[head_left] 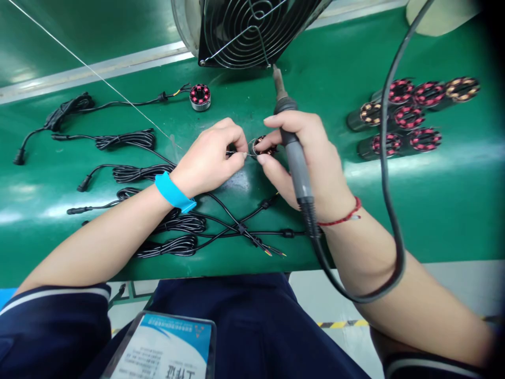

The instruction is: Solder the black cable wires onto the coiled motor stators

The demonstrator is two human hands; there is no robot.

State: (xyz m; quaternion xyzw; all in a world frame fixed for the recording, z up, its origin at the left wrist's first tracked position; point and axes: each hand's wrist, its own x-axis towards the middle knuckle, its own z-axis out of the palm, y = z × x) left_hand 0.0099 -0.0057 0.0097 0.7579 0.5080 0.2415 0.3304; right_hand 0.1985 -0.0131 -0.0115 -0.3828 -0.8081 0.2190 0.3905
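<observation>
My left hand (213,158), with a blue wristband (173,193), pinches a thin wire (248,155) between thumb and forefinger. Just to its right is a motor stator (259,143) with wound coils, partly hidden by fingers. My right hand (315,158) has a soldering iron (296,163) tucked in its grip, the tip pointing up and away toward the fan. The thumb and a fingertip of that same hand touch the stator. What joins wire and stator is too small to tell.
A fan with a wire guard (252,31) stands at the back. Several stators (408,117) are grouped at the right; another stator (200,97) with a cable sits at the left. Bundled black cables (136,172) lie at the left and front. The iron's cord (384,158) loops over my right forearm.
</observation>
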